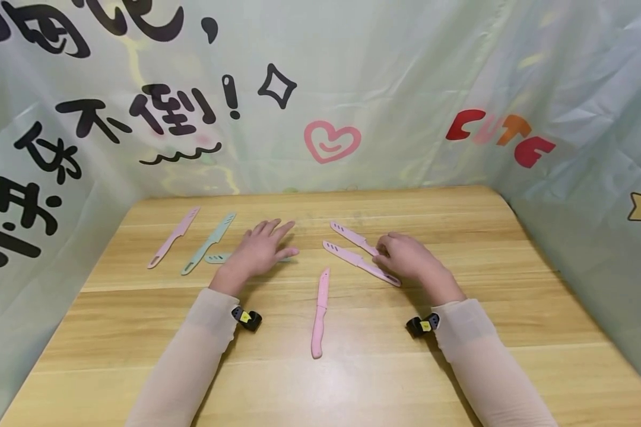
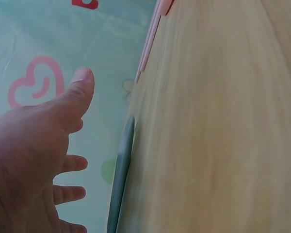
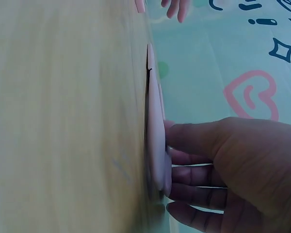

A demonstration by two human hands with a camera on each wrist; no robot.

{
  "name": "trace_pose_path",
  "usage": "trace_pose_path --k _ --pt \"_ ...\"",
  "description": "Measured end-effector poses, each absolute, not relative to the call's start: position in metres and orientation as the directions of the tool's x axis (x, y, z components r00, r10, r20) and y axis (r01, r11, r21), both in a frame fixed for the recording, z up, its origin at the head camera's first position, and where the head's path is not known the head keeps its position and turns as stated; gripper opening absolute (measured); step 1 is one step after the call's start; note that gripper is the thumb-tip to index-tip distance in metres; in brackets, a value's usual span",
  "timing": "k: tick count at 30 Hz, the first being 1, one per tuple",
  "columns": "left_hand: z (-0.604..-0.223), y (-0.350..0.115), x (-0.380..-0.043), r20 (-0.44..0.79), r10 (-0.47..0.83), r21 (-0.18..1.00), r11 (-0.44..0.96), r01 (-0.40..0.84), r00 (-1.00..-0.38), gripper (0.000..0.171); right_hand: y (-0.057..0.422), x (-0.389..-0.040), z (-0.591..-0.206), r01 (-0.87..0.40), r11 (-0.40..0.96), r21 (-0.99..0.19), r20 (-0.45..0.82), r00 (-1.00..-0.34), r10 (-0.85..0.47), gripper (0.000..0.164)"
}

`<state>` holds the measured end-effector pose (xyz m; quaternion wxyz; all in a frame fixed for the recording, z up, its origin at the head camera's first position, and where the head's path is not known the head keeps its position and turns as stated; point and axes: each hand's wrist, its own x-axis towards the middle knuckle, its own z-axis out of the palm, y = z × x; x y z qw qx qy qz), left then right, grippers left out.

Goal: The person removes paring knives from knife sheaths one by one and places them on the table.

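Tabletop (image 1: 363, 385), right fingers (image 1: 386, 244) pinching pink knife (image 1: 351, 235), well inside edges (image 1: 320, 194)

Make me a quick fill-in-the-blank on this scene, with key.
1. The right hand has its fingers at the handle end of a ____ knife.
2. Partly hidden beneath the left hand is a ____ knife.
3. Counting both colors, the head view shows ____ knives.
4. The colorful capital letters on the backdrop spell ____.

Missing words: pink; green; six; CUTE.

A pale curtain (image 1: 395, 71) with a pink heart (image 1: 333, 142) backs the wooden table (image 1: 379, 367).
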<state>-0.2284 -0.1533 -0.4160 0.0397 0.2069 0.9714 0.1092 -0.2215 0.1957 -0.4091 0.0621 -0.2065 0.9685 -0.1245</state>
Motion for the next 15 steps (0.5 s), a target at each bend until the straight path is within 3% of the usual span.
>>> trace_pose_path --k 15 --pt "-0.409 -0.132 -0.228 0.008 0.45 0.238 0.866 0.439 -0.893 0.073 0.193 -0.223 -0.406 -0.319 0.897 -0.305 -0.06 -0.934 -0.352 0.024"
